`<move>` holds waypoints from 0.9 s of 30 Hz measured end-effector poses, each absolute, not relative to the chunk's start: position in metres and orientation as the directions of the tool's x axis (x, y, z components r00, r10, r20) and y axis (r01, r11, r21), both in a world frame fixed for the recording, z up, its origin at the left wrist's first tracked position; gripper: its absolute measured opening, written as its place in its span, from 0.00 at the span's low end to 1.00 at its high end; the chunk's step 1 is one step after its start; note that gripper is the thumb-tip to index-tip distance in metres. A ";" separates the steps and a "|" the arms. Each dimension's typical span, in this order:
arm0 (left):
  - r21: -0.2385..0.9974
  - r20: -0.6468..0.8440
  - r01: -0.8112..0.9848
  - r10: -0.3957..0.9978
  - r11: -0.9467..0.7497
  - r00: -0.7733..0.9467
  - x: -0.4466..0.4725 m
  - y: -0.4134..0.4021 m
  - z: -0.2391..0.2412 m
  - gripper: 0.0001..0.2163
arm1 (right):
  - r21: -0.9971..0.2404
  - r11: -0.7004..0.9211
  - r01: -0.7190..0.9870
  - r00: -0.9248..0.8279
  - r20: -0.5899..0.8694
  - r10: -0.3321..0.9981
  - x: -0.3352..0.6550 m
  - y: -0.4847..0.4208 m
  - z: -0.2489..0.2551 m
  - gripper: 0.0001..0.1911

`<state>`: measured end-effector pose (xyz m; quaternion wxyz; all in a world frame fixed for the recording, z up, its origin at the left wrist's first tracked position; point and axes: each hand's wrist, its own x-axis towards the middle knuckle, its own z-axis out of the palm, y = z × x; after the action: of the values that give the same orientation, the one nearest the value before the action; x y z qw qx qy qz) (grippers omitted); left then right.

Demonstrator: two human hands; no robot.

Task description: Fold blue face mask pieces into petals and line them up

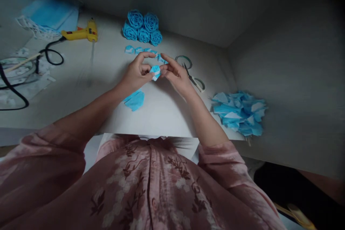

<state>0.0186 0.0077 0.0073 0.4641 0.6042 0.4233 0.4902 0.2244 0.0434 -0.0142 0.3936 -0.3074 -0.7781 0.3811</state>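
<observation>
Between my two hands is a small folded piece of blue and white fabric (155,73), held up over the white table. My left hand (138,70) pinches its left side, with the index finger arched above it. On the other side my right hand (175,73) has thumb and fingertips closed at the piece's right edge, its index finger raised. Behind the fingers runs a row of similar small folded pieces (129,49), partly hidden by my hands. A flat blue fabric piece (135,100) lies below my left wrist. Scissors (194,79) rest just right of my right hand.
Several blue fabric roses (144,28) sit at the back. A yellow glue gun (81,34), its black cord (55,61) and blue face masks (50,12) are at the left. Blue fabric pieces (239,113) are heaped at the right edge. Walls border the table (164,118) behind and right.
</observation>
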 end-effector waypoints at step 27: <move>0.957 0.191 0.185 0.965 -0.224 0.178 0.017 0.007 0.010 0.07 | -0.902 0.422 0.093 -0.429 0.346 0.835 0.222 0.045 -0.015 0.37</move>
<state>0.0173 0.0068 0.0096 0.4290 0.6365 0.4518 0.4546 0.2224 0.0445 -0.0152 0.4286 -0.3195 -0.7260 0.4326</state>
